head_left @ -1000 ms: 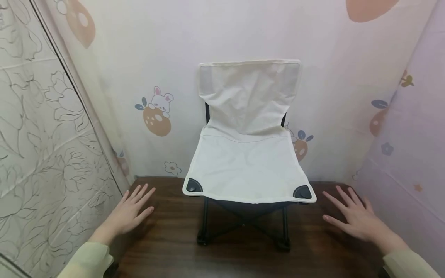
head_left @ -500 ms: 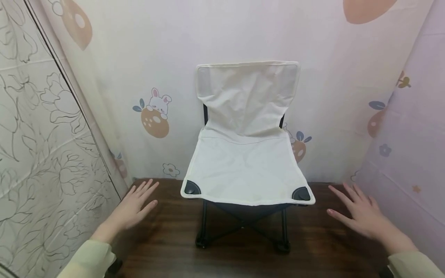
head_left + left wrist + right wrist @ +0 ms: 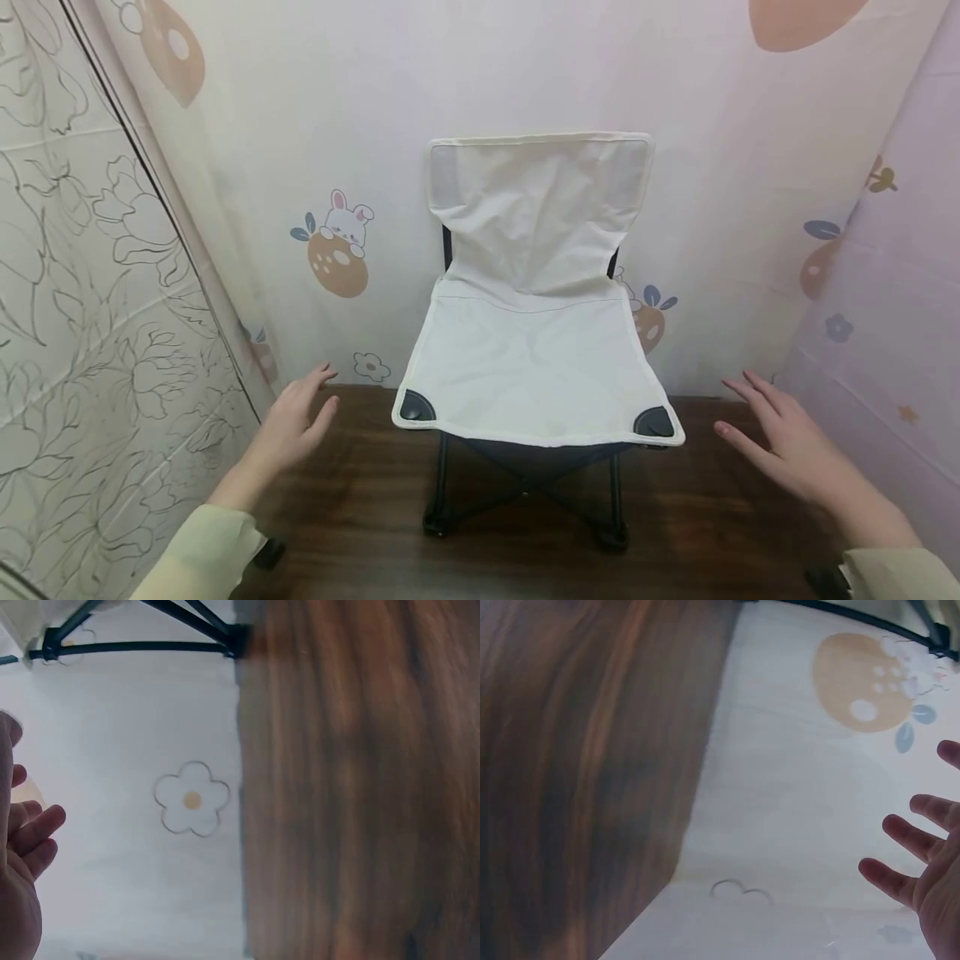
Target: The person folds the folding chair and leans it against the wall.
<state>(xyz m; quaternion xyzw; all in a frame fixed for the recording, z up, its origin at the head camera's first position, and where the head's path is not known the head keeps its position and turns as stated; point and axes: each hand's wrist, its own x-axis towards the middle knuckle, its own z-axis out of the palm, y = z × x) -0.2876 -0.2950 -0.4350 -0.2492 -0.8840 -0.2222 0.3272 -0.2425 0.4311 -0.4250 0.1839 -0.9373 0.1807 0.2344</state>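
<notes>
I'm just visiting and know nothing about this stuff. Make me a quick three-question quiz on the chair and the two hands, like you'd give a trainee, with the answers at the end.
1. Fill in the blank: In the head view, the white chair stands ____ the left hand and the right hand.
2. Multiple choice: What colour are the corner patches at the front of the seat?
A) Red
B) Black
C) Yellow
3. True or false: The left hand is gripping the white chair.

Key:
1. between
2. B
3. False; the hand is apart from it.
</notes>
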